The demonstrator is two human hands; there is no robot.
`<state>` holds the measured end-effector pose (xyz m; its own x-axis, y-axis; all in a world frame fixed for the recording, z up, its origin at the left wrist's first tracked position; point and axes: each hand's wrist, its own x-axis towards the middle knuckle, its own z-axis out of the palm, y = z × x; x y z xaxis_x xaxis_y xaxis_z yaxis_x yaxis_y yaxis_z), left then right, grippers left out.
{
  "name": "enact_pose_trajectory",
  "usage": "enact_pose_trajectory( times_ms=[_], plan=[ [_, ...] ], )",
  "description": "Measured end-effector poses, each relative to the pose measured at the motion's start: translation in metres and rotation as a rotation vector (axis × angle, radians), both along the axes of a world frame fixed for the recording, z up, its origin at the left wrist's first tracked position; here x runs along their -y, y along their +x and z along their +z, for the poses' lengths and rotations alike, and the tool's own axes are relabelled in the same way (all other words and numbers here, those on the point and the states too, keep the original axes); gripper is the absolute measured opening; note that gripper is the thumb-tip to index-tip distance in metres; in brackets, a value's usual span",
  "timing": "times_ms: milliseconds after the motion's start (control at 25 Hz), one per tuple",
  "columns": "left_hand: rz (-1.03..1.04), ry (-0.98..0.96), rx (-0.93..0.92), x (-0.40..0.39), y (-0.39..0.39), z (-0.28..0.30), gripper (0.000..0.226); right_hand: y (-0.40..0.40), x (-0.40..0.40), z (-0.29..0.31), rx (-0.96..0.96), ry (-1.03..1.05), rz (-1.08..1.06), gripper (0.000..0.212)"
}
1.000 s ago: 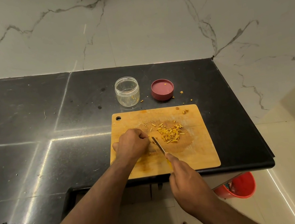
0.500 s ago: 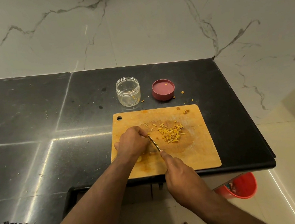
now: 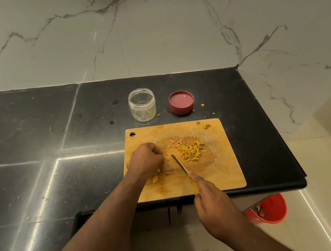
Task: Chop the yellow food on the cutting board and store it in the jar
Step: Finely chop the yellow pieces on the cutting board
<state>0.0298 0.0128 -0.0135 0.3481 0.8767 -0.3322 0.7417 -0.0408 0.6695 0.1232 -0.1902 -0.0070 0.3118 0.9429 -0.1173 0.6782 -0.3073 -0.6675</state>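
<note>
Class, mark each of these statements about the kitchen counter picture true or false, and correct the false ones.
1. The jar has its lid screwed on. False: the red lid lies beside it on the counter.
2. The right hand holds the knife. True.
3. The chopped yellow food lies on the cutting board. True.
4. The left hand rests on the jar. False: it is on the board.

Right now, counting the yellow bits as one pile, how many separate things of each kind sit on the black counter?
Jar: 1
Lid: 1
Board: 1
Knife: 1
Yellow pile: 1
Total: 5
</note>
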Motion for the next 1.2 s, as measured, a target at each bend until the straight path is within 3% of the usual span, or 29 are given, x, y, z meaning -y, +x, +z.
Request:
enact_pose_trajectory(
  times_ms=[200, 360, 640, 840, 1040, 1200],
  plan=[
    [0.004, 0.033, 0.058, -0.006, -0.018, 0.008, 0.021, -0.004, -0.008, -0.010, 0.028, -0.015, 0.082, 0.053],
    [-0.014, 0.075, 0.055, -0.009, -0.037, 0.009, 0.021, 0.006, 0.000, -0.012, 0.007, 0.017, -0.068, 0.052],
    [-0.095, 0.108, -0.007, -0.006, -0.047, 0.009, 0.021, -0.019, -0.039, -0.010, 0.048, 0.027, 0.039, 0.050],
    [-0.145, 0.114, -0.009, -0.008, -0.060, 0.006, 0.025, -0.014, -0.018, -0.016, 0.043, 0.018, -0.159, 0.052],
    [-0.178, 0.118, 0.007, -0.010, -0.067, 0.008, 0.026, -0.034, -0.012, -0.014, 0.011, -0.009, -0.074, 0.051],
    [-0.221, 0.140, 0.021, -0.012, -0.075, 0.010, 0.020, -0.024, -0.009, -0.016, 0.029, 0.006, -0.267, 0.053]
  ],
)
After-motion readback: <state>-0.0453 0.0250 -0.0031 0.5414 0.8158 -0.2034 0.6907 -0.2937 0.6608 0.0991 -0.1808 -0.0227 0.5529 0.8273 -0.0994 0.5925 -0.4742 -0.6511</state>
